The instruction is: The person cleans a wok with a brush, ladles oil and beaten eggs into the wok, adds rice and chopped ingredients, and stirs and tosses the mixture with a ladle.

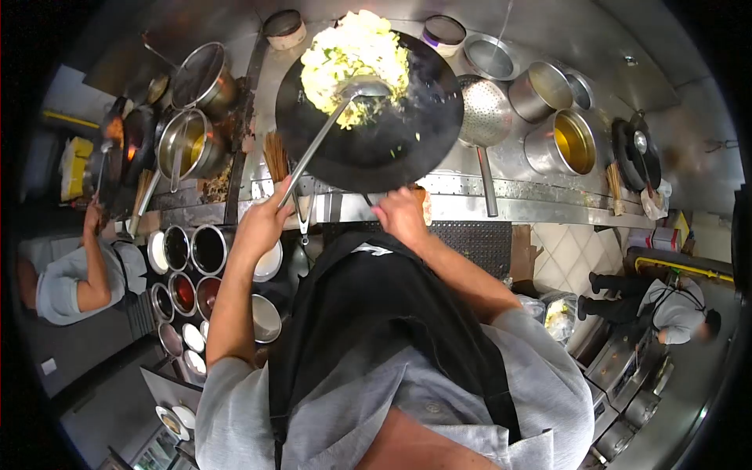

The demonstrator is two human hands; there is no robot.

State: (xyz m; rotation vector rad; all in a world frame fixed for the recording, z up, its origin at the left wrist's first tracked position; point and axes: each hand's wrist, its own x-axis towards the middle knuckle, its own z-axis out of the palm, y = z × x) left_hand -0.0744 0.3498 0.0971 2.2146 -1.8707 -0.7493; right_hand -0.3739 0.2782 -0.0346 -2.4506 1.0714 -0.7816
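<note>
A black wok (pixel 376 157) sits at the top centre, with a pile of pale yellow-green food (pixel 352 59) at its far left side. My left hand (pixel 265 223) is closed around the handle of a metal ladle (pixel 325 129), whose bowl rests against the food. At the wok's near edge, my right hand (pixel 402 215) grips the wok handle, partly covered by the fingers. Some small green bits lie on the wok's dark surface.
Right of the wok are a perforated strainer (pixel 484 113) and a pot of yellow liquid (pixel 562 145). More pots (pixel 188 145) and a bamboo brush (pixel 276 157) stand left. Seasoning containers (pixel 210 249) are lower left. One co-worker (pixel 74 274) is at left, another (pixel 674 305) at right.
</note>
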